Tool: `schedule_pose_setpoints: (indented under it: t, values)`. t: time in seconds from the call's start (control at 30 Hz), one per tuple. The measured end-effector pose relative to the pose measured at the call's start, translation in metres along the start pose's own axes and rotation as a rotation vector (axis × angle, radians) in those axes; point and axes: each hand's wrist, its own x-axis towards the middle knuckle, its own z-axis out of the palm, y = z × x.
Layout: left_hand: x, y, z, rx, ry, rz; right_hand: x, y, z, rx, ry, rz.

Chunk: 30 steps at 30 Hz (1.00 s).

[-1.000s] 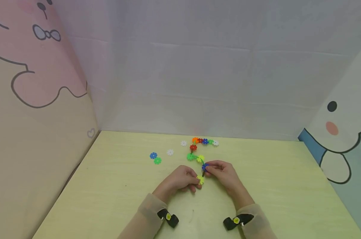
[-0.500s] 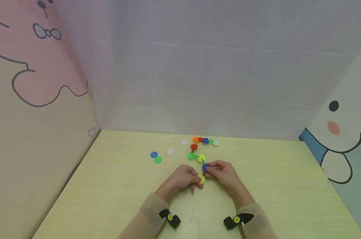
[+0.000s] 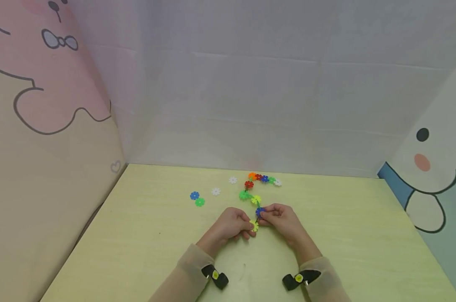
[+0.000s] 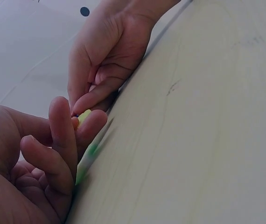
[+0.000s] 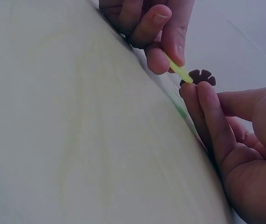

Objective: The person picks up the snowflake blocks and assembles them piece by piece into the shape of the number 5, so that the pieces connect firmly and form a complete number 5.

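Note:
My left hand [image 3: 233, 225] pinches a yellow notched snowflake disc [image 3: 255, 226] between thumb and fingers. Just to its right, my right hand [image 3: 282, 218] pinches a blue snowflake disc [image 3: 259, 212]. Between the two, a dark notched disc [image 5: 203, 76] meets the yellow one in the right wrist view. From the blue disc a linked chain runs away over the table: a yellow disc [image 3: 256, 199], a green disc [image 3: 244, 195], a red disc [image 3: 248, 184] and an orange disc [image 3: 252, 176]. There it bends right, ending in a white disc [image 3: 277, 182].
Loose on the table [image 3: 144, 251] left of the chain lie a blue disc [image 3: 194, 195], a green disc [image 3: 199, 202] and two white discs, one nearer [image 3: 215, 191] and one farther [image 3: 233, 180]. A pale curtain [image 3: 228, 105] rises behind the table's back edge.
The far part of the chain has swung slightly to the right, its white end included. Both hands keep their pinches on the yellow and blue discs, almost in place.

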Motion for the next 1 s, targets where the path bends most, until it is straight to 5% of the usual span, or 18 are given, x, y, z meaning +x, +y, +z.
schedule_pose_setpoints:
  t: [0.43, 1.0]
  values:
    - [0.0045, -0.0037, 0.0032, -0.024, 0.048, 0.020, -0.0006, -0.0002, 0.0000, 0.036, 0.007, 0.011]
    - [0.0001, 0.0001, -0.0049, 0.026, -0.069, 0.070, 0.0011, -0.0014, -0.0054, -0.062, 0.045, -0.023]
